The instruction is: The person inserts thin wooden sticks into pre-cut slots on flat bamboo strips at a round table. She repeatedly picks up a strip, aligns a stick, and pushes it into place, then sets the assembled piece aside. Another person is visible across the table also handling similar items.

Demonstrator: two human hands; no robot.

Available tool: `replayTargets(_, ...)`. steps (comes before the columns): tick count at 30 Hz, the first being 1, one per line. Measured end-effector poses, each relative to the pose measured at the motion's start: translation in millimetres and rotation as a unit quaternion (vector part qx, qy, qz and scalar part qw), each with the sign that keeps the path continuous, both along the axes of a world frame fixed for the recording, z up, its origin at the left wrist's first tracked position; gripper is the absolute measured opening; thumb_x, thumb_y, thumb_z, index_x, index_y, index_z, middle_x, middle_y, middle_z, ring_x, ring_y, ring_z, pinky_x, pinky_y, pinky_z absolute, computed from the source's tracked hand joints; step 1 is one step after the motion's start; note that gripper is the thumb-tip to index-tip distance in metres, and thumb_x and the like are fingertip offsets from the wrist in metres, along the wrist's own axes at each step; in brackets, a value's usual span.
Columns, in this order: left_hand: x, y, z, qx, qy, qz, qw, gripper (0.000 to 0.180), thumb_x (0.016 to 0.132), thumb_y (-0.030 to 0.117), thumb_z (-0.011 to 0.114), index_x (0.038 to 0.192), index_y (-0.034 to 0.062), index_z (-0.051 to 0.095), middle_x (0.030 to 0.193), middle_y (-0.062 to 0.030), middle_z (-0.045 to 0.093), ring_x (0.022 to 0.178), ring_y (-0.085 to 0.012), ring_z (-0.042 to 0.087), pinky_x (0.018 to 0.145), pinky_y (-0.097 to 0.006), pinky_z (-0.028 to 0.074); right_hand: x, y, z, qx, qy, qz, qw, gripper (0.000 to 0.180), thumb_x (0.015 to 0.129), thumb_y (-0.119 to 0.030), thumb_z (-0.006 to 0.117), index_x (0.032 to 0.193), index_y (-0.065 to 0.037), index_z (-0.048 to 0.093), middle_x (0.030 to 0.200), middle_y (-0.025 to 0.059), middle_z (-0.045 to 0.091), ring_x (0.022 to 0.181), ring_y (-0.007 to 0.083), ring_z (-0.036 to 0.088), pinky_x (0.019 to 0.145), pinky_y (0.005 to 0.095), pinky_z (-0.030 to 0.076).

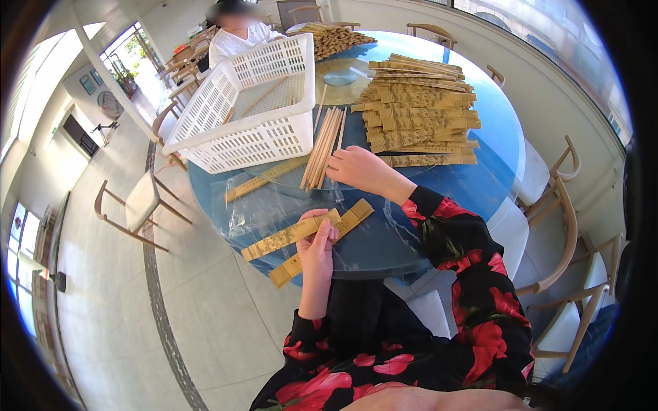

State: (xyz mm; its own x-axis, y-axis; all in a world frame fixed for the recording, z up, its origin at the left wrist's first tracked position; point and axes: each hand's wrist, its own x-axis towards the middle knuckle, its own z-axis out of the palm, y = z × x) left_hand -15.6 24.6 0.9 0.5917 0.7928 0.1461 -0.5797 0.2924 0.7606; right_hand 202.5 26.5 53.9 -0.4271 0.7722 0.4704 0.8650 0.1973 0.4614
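My left hand [317, 248] is closed on a flat gold paper chopstick sleeve [274, 241] with dark print, pinched between thumb and fingers near the table's front edge. A second gold sleeve [354, 215] passes crosswise beneath that hand; I cannot tell whether the fingers grip it too. Farther forward, my right hand [361, 170] has its fingers curled at the right side of a loose bundle of pale wooden chopsticks [321, 154]. One chopstick [341, 129], slightly apart from the bundle, runs down to these fingertips. The fingertips are partly hidden.
A white slatted plastic basket [257, 140] with a few sticks inside stands left of the bundle. Large piles of gold sleeves [418, 113] cover the round blue table's [490, 151] right side. Clear plastic [257, 214] lies at front left. A person [240, 41] sits across, beside another pile [336, 41].
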Motion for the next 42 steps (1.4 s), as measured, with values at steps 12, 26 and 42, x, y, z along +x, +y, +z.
replayTargets(12,-2,-3,2,-0.028,-0.024,-0.003,0.999,0.019,0.098,0.003,0.057,0.117,0.0024,0.053,0.082,-0.0004,0.051,0.074,-0.0094,0.049,0.072,-0.024,0.044,20,-83,18,0.275,0.683,0.142,0.661,0.02,0.091,0.003,0.061,0.108,-0.004,0.052,0.082,0.0025,0.056,0.069,0.0103,0.053,0.062,0.0263,0.043)
replayTargets(26,-4,-5,3,-0.029,-0.045,0.017,0.998,0.019,0.098,0.006,0.059,0.117,0.0024,0.054,0.084,-0.0007,0.051,0.075,-0.0108,0.048,0.073,-0.026,0.044,53,-107,-4,0.068,0.909,0.25,0.326,0.013,0.096,-0.016,0.048,0.093,-0.005,0.054,0.067,0.0025,0.049,0.061,0.0121,0.045,0.061,0.0278,0.034)
replayTargets(42,-6,-4,2,-0.032,-0.06,0.013,0.998,0.024,0.098,0.006,0.059,0.121,0.0019,0.055,0.087,-0.0004,0.053,0.075,-0.0111,0.048,0.072,-0.026,0.043,54,-109,-5,0.073,0.893,0.223,0.384,0.013,0.096,-0.014,0.046,0.093,-0.004,0.053,0.069,0.0033,0.049,0.06,0.0117,0.045,0.06,0.0275,0.035)
